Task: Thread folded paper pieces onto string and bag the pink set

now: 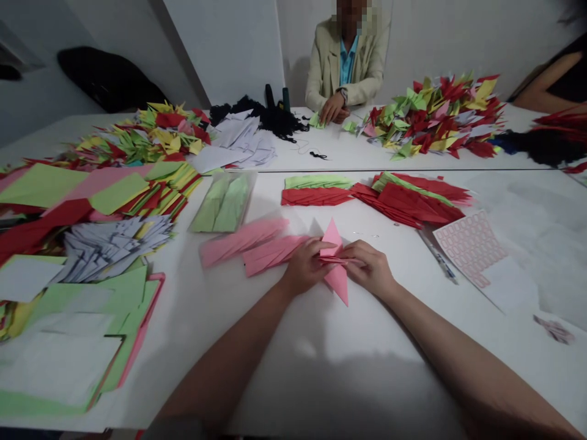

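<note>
Between my hands is a folded pink paper piece (pixel 337 282), with one point up and another pointing down toward me. My left hand (pixel 306 266) pinches its left side, fingers closed on the folded layers. From the right, my right hand (pixel 372 266) grips the opposite side between thumb and fingers. Just left of my left hand lie rows of pink folded papers (pixel 268 252), overlapping one another. Beyond my hands lie a row of red folded papers (pixel 316 196) and a row of green folded papers (pixel 316 182).
At left are stacked coloured sheets (pixel 132 318) and a clear packet of green pieces (pixel 223 201). More red folded papers (pixel 413 205), a patterned sticker sheet (pixel 472 247) and a pen (pixel 444 266) lie right. Paper crane heaps (pixel 444 116) stand at the back, near a seated person (pixel 346 67).
</note>
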A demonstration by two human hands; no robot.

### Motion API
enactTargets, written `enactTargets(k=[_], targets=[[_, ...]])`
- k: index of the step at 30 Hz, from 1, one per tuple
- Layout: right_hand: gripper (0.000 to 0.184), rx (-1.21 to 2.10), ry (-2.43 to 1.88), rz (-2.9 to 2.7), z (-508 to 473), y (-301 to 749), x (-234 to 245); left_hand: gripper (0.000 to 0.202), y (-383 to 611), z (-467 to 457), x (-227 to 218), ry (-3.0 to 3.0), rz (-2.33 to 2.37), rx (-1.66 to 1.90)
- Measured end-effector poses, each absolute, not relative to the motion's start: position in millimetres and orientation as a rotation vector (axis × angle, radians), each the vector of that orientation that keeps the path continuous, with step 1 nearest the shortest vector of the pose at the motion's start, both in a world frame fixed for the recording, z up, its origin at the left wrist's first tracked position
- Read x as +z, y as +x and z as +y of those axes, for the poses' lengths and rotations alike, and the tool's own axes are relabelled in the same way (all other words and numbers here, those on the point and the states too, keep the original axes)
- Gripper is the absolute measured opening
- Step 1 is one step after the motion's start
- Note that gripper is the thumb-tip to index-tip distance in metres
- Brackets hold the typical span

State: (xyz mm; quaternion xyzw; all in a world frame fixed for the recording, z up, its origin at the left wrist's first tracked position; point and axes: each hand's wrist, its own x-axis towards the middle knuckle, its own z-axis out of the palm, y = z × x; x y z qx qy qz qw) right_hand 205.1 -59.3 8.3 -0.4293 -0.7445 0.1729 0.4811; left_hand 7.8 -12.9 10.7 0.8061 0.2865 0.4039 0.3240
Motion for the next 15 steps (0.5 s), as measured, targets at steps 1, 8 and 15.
enactTargets(k=[1, 8, 15], targets=[[0.007, 0.481, -1.074, -1.763, -59.8, 203.1, 8.5, 0.031, 7.6, -13.3, 11.1, 2.089, 0.743, 1.018], [0.028, 0.812, -1.212, -1.494, -56.6, 194.0, 2.8, 0.022, 3.3, -12.0, 8.3, 1.885, 0.732, 0.862], [0.033, 1.106, -1.199, -1.384, -53.8, 196.3, -3.3, 0.037, 5.4, -9.2, 5.9, 1.87, 0.883, 0.91]])
